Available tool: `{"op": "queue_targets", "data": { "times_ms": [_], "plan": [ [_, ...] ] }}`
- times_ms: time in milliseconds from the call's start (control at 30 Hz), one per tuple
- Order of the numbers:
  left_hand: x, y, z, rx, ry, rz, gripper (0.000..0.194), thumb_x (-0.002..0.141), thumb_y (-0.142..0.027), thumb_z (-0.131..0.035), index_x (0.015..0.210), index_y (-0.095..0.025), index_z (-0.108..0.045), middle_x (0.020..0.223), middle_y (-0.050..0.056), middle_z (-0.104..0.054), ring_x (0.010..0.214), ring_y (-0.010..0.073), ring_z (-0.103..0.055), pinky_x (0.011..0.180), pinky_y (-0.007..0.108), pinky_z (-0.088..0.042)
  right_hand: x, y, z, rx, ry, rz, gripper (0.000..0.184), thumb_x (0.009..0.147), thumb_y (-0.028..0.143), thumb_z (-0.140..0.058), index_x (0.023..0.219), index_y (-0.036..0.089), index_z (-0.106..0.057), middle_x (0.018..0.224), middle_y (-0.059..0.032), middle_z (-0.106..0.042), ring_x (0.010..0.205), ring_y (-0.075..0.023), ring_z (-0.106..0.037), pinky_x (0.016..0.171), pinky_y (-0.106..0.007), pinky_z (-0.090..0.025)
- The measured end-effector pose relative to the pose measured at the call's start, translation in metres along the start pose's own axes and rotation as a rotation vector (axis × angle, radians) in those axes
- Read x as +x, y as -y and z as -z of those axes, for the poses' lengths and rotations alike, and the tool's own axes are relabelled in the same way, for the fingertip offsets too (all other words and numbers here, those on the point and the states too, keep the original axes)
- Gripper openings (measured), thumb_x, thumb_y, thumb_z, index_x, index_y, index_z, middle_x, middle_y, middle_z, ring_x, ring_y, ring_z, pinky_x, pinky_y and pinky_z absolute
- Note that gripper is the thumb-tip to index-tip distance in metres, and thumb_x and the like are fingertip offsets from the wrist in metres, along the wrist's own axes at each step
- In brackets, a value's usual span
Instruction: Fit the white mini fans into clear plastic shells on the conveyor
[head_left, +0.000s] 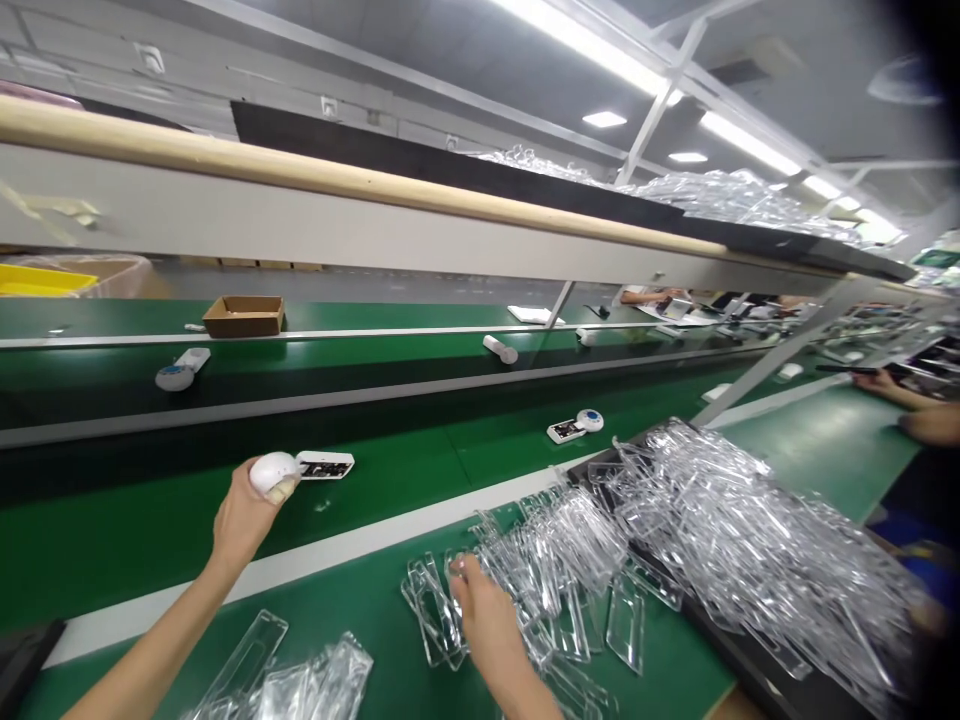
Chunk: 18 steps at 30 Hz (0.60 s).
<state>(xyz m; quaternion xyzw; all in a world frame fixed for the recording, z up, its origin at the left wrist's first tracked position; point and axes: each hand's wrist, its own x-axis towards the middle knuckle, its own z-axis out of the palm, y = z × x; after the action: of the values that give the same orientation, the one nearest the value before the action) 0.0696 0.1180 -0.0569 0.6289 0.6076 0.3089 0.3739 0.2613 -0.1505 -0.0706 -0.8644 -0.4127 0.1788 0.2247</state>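
Observation:
My left hand [244, 520] is closed around the round head of a white handheld device [275, 474], over the green conveyor belt. Its flat handle points right and exposes a dark circuit board. My right hand [486, 618] reaches into a spread of clear plastic frames [551, 540] on the green bench. Its fingertips are pinched at the edge of one clear plastic frame [436, 612]; the fingers partly hide the contact. Further along the belt lies another white device [576, 427], with a blue disc on its head and its board showing.
A big heap of clear plastic parts [750, 540] fills a black tray at right. More clear pieces [315, 685] lie at front left. White devices [182, 370] and a cardboard box [244, 316] stand beyond the divider. An overhead shelf [420, 225] crosses above. Another person's arm [900, 392] shows at right.

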Motion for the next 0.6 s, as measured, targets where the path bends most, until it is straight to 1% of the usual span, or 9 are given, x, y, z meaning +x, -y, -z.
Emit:
{"op": "queue_targets", "data": {
  "times_ms": [67,133,200,267,333,400,433,500,600],
  "plan": [
    [-0.006,-0.017,0.01,0.026,-0.023,-0.099,0.067,0.063,-0.059,-0.064,0.117,-0.024,-0.047,0.112,0.011,-0.058,0.1,0.0334,-0.055,0.084,0.044,-0.042,0.001,-0.002,0.019,0.1,-0.018,0.039,0.031,0.091,0.026,-0.031,0.094,0.017,-0.061,0.09,-0.008,-0.069,0.081,-0.0204,-0.065,0.074,-0.03,-0.048],
    [-0.017,-0.032,0.015,-0.07,-0.029,-0.138,0.065,0.06,-0.057,-0.067,0.112,-0.022,-0.05,0.11,0.009,-0.056,0.098,0.0306,-0.054,0.084,0.04,-0.041,0.002,0.002,0.032,0.219,-0.004,0.06,0.031,0.088,0.034,-0.036,0.094,0.019,-0.062,0.085,-0.0051,-0.069,0.08,-0.0194,-0.064,0.073,-0.027,-0.048],
    [-0.034,-0.043,0.012,-0.257,0.009,-0.094,0.066,0.054,-0.056,-0.071,0.105,-0.021,-0.051,0.104,0.008,-0.056,0.094,0.0279,-0.054,0.082,0.038,-0.041,0.001,0.012,0.036,0.373,0.042,0.035,0.037,0.086,0.039,-0.038,0.105,0.017,-0.061,0.068,-0.0023,-0.066,0.066,-0.02,-0.063,0.064,-0.028,-0.048],
    [-0.053,-0.048,0.006,-0.427,0.096,0.0,0.068,0.052,-0.057,-0.072,0.104,-0.02,-0.048,0.1,0.007,-0.057,0.089,0.0252,-0.057,0.076,0.035,-0.044,-0.002,0.031,0.032,0.468,0.057,0.036,0.044,0.086,0.043,-0.035,0.113,0.016,-0.058,0.064,-0.0019,-0.064,0.062,-0.0208,-0.061,0.061,-0.03,-0.047],
    [-0.073,-0.049,-0.002,-0.501,0.182,0.087,0.069,0.057,-0.058,-0.068,0.107,-0.018,-0.045,0.096,0.008,-0.061,0.083,0.0237,-0.061,0.07,0.034,-0.046,-0.008,0.055,0.025,0.418,0.029,0.079,0.046,0.088,0.044,-0.033,0.119,0.017,-0.054,0.073,-0.0039,-0.066,0.07,-0.022,-0.062,0.065,-0.031,-0.046],
    [-0.091,-0.05,-0.006,-0.541,0.232,0.166,0.07,0.06,-0.059,-0.066,0.111,-0.016,-0.044,0.096,0.01,-0.063,0.082,0.024,-0.062,0.068,0.034,-0.047,-0.016,0.08,0.017,0.284,0.008,0.12,0.048,0.084,0.039,-0.044,0.127,0.017,-0.045,0.086,-0.0054,-0.066,0.078,-0.0235,-0.063,0.068,-0.031,-0.046],
    [-0.099,-0.051,-0.006,-0.555,0.246,0.196,0.07,0.061,-0.058,-0.066,0.112,-0.016,-0.044,0.098,0.011,-0.063,0.082,0.0242,-0.062,0.067,0.034,-0.047,-0.019,0.091,0.013,0.213,0.008,0.138,0.054,0.08,0.035,-0.052,0.13,0.017,-0.041,0.093,-0.0063,-0.066,0.079,-0.0241,-0.064,0.068,-0.031,-0.046],
    [-0.114,-0.055,-0.003,-0.588,0.293,0.241,0.07,0.062,-0.058,-0.066,0.115,-0.018,-0.045,0.102,0.011,-0.063,0.085,0.0235,-0.061,0.068,0.033,-0.046,-0.023,0.108,0.007,0.083,0.014,0.196,0.062,0.073,0.024,-0.061,0.13,0.019,-0.038,0.103,-0.0074,-0.062,0.081,-0.0248,-0.064,0.067,-0.031,-0.047],
    [-0.131,-0.061,0.007,-0.612,0.409,0.282,0.065,0.066,-0.059,-0.063,0.114,-0.02,-0.048,0.104,0.009,-0.061,0.086,0.0215,-0.058,0.071,0.032,-0.046,-0.024,0.118,-0.002,-0.042,-0.006,0.3,0.047,0.078,0.021,-0.054,0.124,0.022,-0.045,0.104,-0.0077,-0.057,0.079,-0.0236,-0.064,0.065,-0.032,-0.048]
  ]
}}
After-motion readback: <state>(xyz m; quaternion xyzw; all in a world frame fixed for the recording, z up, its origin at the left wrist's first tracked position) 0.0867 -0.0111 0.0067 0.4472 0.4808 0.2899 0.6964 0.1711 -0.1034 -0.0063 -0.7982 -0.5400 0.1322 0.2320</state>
